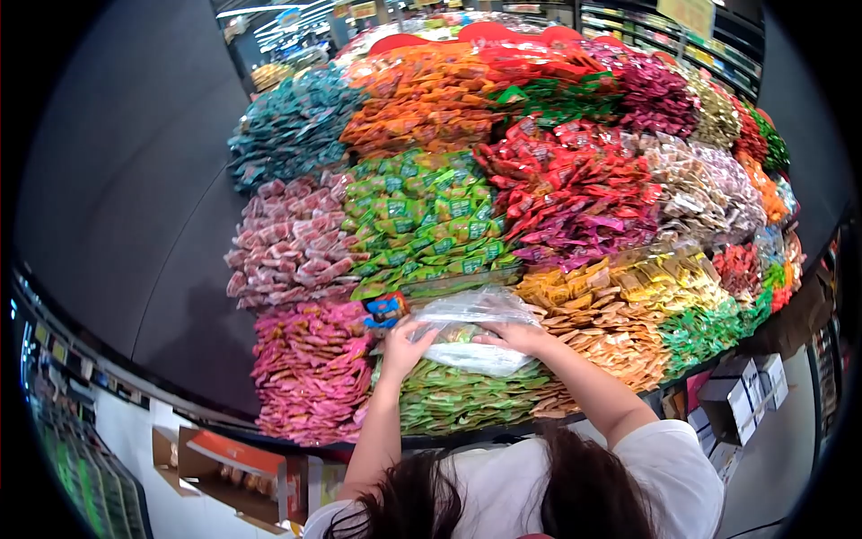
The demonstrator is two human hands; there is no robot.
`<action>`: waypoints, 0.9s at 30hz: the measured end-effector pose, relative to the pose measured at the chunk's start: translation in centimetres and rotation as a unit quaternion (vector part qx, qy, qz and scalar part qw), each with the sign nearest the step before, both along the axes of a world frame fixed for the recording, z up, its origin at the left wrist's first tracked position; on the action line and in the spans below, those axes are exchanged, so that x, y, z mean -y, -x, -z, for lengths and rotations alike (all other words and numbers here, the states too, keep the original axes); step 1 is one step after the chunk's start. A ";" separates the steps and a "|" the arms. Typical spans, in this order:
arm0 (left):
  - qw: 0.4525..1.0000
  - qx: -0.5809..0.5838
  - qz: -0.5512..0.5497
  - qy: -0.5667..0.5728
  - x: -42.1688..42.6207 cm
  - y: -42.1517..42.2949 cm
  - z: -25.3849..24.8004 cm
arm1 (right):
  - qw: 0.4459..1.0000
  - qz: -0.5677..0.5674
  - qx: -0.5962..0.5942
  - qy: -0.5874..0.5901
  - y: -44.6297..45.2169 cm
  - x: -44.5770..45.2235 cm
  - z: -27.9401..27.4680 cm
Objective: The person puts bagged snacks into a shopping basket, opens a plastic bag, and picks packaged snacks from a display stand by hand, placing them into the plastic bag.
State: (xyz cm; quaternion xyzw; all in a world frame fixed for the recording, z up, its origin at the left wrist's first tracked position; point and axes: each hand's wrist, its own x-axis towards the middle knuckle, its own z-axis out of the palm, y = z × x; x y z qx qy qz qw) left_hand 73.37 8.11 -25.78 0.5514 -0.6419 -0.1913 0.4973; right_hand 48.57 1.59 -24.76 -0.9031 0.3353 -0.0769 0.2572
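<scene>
A clear plastic bag (485, 310) lies spread over the green snack packets (476, 395) at the near edge of the display, and a few green packets show through it. My left hand (409, 346) is at the bag's left side, thumb and fingers curved around its edge. On the other side my right hand (516, 337) holds the bag, its fingers reaching left across the bag's mouth and partly hidden by the film. Just beyond my left hand sits a blue and red packet (386, 310).
Pink packets (310, 373) are heaped to the left and orange-tan packets (620, 337) to the right. Further back rise green packets (426, 211) and red packets (566, 175). A dark panel (135, 198) borders the left. Cardboard boxes (238, 463) stand on the floor below.
</scene>
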 end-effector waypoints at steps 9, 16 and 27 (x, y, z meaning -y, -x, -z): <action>0.999 -0.029 -0.024 -0.003 -0.4 0.3 -0.1 | 0.998 -0.016 -0.046 -0.037 -0.1 0.3 -0.4; 0.997 -0.036 -0.042 -0.049 -0.2 0.3 0.3 | 1.000 -0.017 0.022 -0.010 0.4 0.6 0.8; 0.998 -0.019 -0.054 -0.029 0.0 0.3 0.9 | 0.999 -0.033 0.033 -0.022 0.5 1.1 1.4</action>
